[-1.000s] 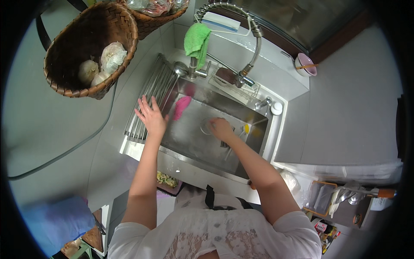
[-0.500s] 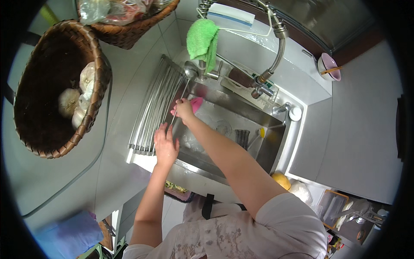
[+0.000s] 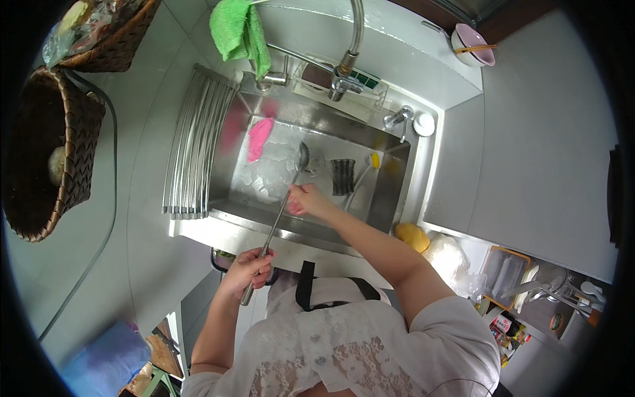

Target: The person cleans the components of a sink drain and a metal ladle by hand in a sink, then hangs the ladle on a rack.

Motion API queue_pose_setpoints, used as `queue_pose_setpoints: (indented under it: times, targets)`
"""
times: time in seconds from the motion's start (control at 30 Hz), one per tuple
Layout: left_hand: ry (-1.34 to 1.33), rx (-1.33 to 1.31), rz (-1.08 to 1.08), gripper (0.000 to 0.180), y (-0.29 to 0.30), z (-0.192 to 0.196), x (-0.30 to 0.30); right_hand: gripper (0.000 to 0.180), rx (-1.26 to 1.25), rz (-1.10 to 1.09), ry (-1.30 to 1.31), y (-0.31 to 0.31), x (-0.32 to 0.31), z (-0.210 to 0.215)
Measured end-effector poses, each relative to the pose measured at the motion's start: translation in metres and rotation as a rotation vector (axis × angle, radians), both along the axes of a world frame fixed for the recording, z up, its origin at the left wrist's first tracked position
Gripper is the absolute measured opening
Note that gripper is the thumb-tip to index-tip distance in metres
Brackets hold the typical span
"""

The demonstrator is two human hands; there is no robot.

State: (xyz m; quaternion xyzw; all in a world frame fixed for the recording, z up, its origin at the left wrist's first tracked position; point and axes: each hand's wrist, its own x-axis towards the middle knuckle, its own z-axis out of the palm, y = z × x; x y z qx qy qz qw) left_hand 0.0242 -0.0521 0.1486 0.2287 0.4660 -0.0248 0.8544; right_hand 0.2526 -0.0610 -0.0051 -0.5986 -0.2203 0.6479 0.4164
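A long-handled metal ladle (image 3: 280, 215) slants across the near rim of the steel sink (image 3: 228, 220), its bowl end out over the basin. My left hand (image 3: 248, 271) is closed around the lower part of its handle, just outside the sink. Farther up, my right hand (image 3: 306, 200) is closed around the shaft below the bowl. In the basin lie a pink cloth (image 3: 260, 139) on the left and a dark ribbed piece (image 3: 342, 176) right of the ladle. Beside that piece rests a pale-handled tool with a yellow head (image 3: 376, 161).
A metal-rod drying rack (image 3: 198, 145) covers the sink's left edge. Behind stand a faucet (image 3: 340, 86) and a hanging green cloth (image 3: 237, 36). Woven baskets (image 3: 83, 145) are at left. A pink-lined bowl (image 3: 473, 49) with chopsticks sits at the back right.
The ladle has come from beside the rack's right edge to the near middle of the sink. My left hand, earlier spread by the rack, now grips its handle. The view has shifted right.
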Motion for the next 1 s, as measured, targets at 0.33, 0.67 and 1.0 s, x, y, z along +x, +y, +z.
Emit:
queue_pose_setpoints:
  times: [0.33, 0.67, 1.0]
  targets:
    - [0.256, 0.397, -0.127, 0.026, -0.027, -0.062, 0.036, 0.045, -0.069, 0.391, -1.532, -0.038, 0.099, -0.129]
    - [0.37, 0.769, -0.358, 0.045, -0.035, -0.081, 0.026, 0.025, -0.123, -0.434, -1.01, -0.033, 0.106, -0.132]
    - [0.359, 0.746, -0.462, 0.051, -0.024, -0.076, 0.031, 0.048, 0.274, -1.013, 0.741, -0.045, 0.211, 0.053]
